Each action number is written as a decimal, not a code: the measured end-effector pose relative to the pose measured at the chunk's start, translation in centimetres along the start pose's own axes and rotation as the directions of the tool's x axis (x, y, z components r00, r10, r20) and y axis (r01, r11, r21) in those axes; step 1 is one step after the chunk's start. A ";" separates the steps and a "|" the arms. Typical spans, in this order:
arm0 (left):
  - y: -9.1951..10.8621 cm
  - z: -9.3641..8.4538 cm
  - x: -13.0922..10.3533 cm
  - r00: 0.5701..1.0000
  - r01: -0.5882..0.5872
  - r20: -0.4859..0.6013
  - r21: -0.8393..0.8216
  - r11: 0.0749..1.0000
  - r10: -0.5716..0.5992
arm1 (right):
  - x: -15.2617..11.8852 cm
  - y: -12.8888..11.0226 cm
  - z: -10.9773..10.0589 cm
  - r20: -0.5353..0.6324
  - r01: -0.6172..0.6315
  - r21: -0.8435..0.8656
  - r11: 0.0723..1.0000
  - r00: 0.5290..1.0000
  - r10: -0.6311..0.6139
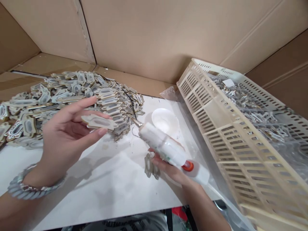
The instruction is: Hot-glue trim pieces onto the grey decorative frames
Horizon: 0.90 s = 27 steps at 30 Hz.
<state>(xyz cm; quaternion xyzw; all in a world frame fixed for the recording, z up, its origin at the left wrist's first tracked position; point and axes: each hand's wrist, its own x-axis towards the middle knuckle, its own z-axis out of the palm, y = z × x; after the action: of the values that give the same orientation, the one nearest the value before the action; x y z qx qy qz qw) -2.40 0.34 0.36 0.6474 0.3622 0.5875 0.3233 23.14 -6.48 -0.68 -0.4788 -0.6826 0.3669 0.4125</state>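
My left hand (69,128) pinches one flat, ornate-edged plate (99,122) between thumb and fingers, above the white table. A white tool (166,146) with a metal tip and an orange-red part lies across my right hand (170,168), its tip pointing up and left. Beneath the tool, two small grey ornate pieces (151,166) are at the fingertips of that hand; whether they are gripped is partly hidden. To the left, a large pile of similar plates (72,93) covers the back of the table, with several stacked in a row near my left fingertips.
A white round dish (165,121) stands behind the tool. At the right is a cream slatted plastic crate (216,128) holding bagged metal pieces (255,112). Cardboard walls (144,35) enclose the back and sides. A black cord (132,102) runs over the pile; crumpled clear plastic (169,93) lies beside the crate.
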 end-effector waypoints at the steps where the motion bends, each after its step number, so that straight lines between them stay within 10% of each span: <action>1: 0.1 0.0 -0.1 0.999 -0.042 -0.017 0.075 0.996 0.044 | 0.0 0.1 0.1 0.005 0.044 0.009 0.999 0.999 -0.044; 27: 1.7 0.9 -1.1 0.995 -0.093 -0.034 0.114 0.989 0.097 | 0.5 1.5 0.7 0.069 0.174 0.044 0.984 0.982 -0.177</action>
<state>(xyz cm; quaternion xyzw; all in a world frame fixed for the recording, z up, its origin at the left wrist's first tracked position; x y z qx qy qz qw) -1.43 -1.52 1.10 0.6693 0.3696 0.5937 0.2507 22.91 -5.71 -2.22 -0.3951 -0.7297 0.3592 0.4271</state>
